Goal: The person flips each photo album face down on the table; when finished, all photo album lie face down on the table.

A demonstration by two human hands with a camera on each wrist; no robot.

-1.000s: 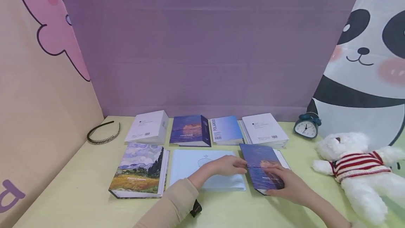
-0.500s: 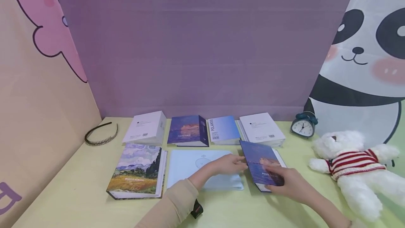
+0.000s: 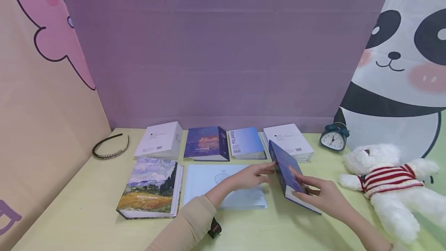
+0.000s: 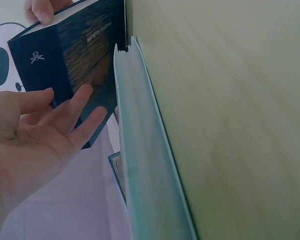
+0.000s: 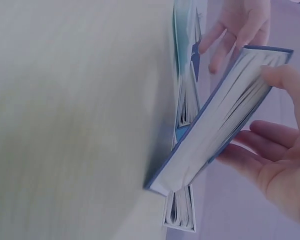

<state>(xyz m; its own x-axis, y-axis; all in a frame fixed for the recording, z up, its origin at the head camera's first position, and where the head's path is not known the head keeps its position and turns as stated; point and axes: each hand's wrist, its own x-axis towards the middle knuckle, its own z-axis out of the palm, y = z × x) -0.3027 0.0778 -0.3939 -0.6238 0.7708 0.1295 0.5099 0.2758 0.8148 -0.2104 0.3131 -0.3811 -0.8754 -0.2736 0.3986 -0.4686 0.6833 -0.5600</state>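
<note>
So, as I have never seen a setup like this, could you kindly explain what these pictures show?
There is no machine here: a person is working barehanded. The wide picture comes from a camera worn on the head; the two closer ones come from cameras on the left and right wrists. The right hand holds a blue photo album, tilted. The left hand is open beside its spine; whether it touches is hard to tell. On the table lie an album with a landscape cover, a pale blue book and, behind them, a row of four books. A headband lies at the left; an alarm clock and a teddy bear are at the right.
</note>
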